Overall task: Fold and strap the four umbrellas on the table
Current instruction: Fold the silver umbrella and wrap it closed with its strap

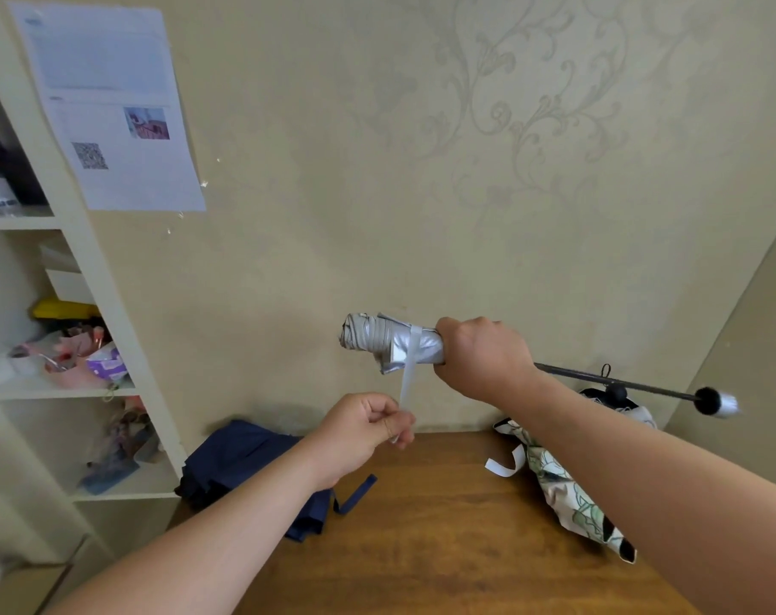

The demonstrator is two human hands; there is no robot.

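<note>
Above the wooden table (443, 526), the right hand (479, 357) wraps tightly round the rolled silver umbrella (386, 344), while the left hand (368, 426) pinches its white strap (409, 375) taut.

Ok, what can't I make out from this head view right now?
- Fourth umbrella: none in view, only the silver umbrella, navy umbrella and floral umbrella.
- Floral umbrella's far end: behind the right forearm.
- Strap tip and fastener: inside the left hand.
- Wall notice text: too blurred.
</note>
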